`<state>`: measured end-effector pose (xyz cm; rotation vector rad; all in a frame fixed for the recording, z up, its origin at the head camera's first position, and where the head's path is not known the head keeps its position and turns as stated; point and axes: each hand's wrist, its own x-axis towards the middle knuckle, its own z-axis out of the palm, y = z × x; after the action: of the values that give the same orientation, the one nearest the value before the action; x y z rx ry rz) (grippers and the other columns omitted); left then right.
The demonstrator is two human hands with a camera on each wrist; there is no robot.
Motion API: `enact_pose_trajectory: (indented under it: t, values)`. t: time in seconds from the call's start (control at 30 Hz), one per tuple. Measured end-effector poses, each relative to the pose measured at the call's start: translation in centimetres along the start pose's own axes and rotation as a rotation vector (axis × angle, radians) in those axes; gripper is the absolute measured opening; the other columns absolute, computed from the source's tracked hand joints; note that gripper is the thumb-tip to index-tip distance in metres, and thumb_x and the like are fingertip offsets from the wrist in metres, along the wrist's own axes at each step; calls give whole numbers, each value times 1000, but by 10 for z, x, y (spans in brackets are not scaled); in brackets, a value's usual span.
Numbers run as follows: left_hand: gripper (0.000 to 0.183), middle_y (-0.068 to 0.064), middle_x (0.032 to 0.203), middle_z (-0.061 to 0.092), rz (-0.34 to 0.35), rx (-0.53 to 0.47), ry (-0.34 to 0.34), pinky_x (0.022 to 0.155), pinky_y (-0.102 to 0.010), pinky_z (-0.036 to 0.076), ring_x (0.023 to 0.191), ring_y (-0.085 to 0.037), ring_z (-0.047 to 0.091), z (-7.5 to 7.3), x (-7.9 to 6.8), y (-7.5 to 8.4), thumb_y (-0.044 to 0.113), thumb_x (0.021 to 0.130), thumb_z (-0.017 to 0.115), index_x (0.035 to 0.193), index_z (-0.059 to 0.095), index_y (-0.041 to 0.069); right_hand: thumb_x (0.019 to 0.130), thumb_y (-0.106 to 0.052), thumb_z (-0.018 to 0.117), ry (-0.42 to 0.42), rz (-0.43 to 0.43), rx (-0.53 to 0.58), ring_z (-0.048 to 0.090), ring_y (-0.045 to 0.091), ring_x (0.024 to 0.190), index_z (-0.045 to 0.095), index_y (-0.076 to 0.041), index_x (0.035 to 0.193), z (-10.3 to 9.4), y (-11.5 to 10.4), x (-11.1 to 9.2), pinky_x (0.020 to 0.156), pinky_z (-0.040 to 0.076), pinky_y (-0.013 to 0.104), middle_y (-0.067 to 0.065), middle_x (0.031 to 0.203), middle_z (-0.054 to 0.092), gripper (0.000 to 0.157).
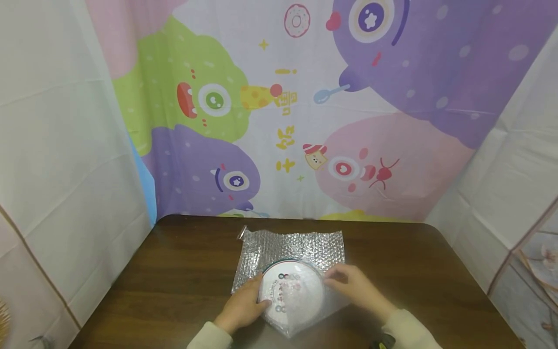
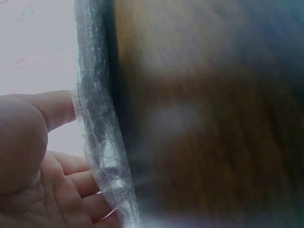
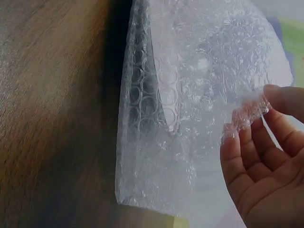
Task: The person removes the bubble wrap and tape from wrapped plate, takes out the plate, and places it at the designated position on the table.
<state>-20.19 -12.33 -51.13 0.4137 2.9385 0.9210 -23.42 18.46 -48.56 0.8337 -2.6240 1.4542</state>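
Observation:
A round white plate with a dark coloured rim and printed marks lies over a sheet of bubble wrap on the table, partly covered by clear wrap. My left hand grips the plate's left edge through the wrap, thumb on top. In the left wrist view, wrapped layers run between that thumb and the fingers. At the plate's right side, my right hand pinches an edge of the wrap between thumb and fingers. The right wrist view shows the bubble wrap folded over, with a loose flap at those fingertips.
The dark brown wooden table reaches back to a cartoon-printed curtain. Pale cloth hangs at both sides. Close to the right sleeve, a small black and yellow object shows at the front edge of the head view.

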Motion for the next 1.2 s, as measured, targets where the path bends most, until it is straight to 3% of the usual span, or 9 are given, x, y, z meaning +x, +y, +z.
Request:
enact_pose_trajectory:
  t: [0.17,0.37,0.6,0.77,1.0,1.1,1.2]
  values:
    - [74,-30,144,47,-13,-2,-2,112,-62,32,135,-49,43,1,-1,0,27,87,70,142,40,-11,90,-20,69,0,-40,-12,62,2,90,70,-13,95,-5,0,-5,83,54,24,1,94,72,9]
    - [72,-29,145,47,-26,8,6,112,-62,32,135,-50,42,2,1,0,27,87,69,142,42,-10,91,-21,69,-28,30,58,62,1,79,69,-11,95,-13,0,-10,66,55,24,6,94,72,10]
    - [72,-28,146,46,-31,10,-6,112,-62,32,135,-50,41,1,1,1,29,88,68,143,41,-10,91,-17,67,-49,7,73,65,6,93,69,-10,96,-19,0,-20,83,53,23,6,95,72,8]
    - [73,-29,145,46,-37,7,-14,112,-63,31,135,-51,41,0,0,3,29,88,68,143,40,-10,94,-17,64,-71,1,99,64,7,93,70,-15,95,-23,1,-28,83,52,23,5,94,72,6]
    - [73,-30,145,46,-43,10,-13,113,-63,31,135,-51,40,-3,0,6,29,88,68,143,39,-11,106,-12,36,-164,36,300,66,14,72,67,1,89,-28,-1,-34,69,57,34,18,77,67,38]
    - [74,-30,145,46,-45,11,-13,113,-62,31,136,-51,40,-4,0,7,29,88,68,143,39,-11,107,-16,35,-188,87,300,63,13,66,65,3,87,-28,-5,-35,65,56,35,15,72,65,41]
    - [74,-30,145,45,-41,7,-14,113,-62,31,135,-51,40,-5,-1,7,29,88,68,142,39,-12,104,-18,44,-206,97,196,63,7,70,67,0,93,-26,-7,-37,68,56,31,11,76,68,32]
